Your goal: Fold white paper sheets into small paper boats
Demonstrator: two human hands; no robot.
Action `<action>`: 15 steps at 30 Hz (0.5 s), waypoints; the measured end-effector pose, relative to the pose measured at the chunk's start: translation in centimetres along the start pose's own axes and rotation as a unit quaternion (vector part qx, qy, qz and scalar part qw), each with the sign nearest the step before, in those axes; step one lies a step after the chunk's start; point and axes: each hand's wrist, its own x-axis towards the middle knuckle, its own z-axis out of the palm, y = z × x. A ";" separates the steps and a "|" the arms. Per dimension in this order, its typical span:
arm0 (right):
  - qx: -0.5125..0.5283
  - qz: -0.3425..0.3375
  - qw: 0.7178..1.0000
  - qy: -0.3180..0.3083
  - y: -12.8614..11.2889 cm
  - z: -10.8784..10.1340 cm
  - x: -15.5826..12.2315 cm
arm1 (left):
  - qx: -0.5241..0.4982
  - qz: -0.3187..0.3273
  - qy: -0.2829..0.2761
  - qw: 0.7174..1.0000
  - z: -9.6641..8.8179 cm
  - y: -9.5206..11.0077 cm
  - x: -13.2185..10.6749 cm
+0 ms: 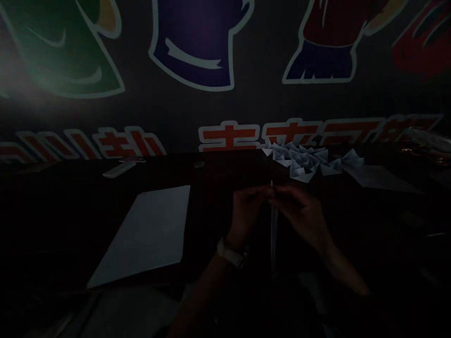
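The scene is very dark. My left hand (246, 213), with a pale watch on its wrist, and my right hand (299, 213) meet over a dark table (70, 211). Both pinch a narrow strip of white paper (273, 230) that I see edge-on, standing upright between the fingertips. Just beyond my hands, a pile of several small folded white paper pieces (306, 159) lies at the far side of the table.
A stack of white sheets (151, 232) lies to the left of my hands. A flat pale sheet (380, 178) rests at the right. A small light stick-like object (120, 170) lies far left. A wall with cartoon figures and red lettering stands behind.
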 end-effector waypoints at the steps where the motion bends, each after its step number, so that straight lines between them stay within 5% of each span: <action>1: 0.010 0.006 1.000 -0.004 0.1 0.0 0.0 | 0.000 -0.010 -0.001 1.000 -0.1 0.0 0.0; 8: 0.003 0.007 1.000 -0.017 0.9 -0.2 0.3 | 0.128 0.071 -0.010 0.989 -0.3 0.3 0.0; 15: -0.134 -0.045 0.989 0.038 1.8 0.2 1.4 | 0.383 0.186 -0.005 0.905 0.7 0.3 -0.5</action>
